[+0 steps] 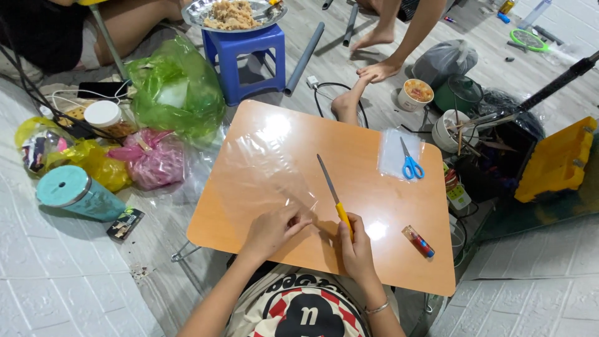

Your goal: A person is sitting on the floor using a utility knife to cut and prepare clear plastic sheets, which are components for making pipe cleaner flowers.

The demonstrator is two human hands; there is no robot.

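With left hand (272, 229) fingers pressed flat on the clear plastic sheet (268, 163) just beside the blade, right hand (357, 244) fingers, clamped on the knife (334, 195), should draw steadily along the surface (374, 206).

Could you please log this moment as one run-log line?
left hand: pressing plastic sheet | right hand: holding knife | table: scissors, lighter

One knife (334, 195), one scissors (410, 163), one lighter (418, 241), two hands, one stool (244, 62), two grey pipes, one table (374, 206)
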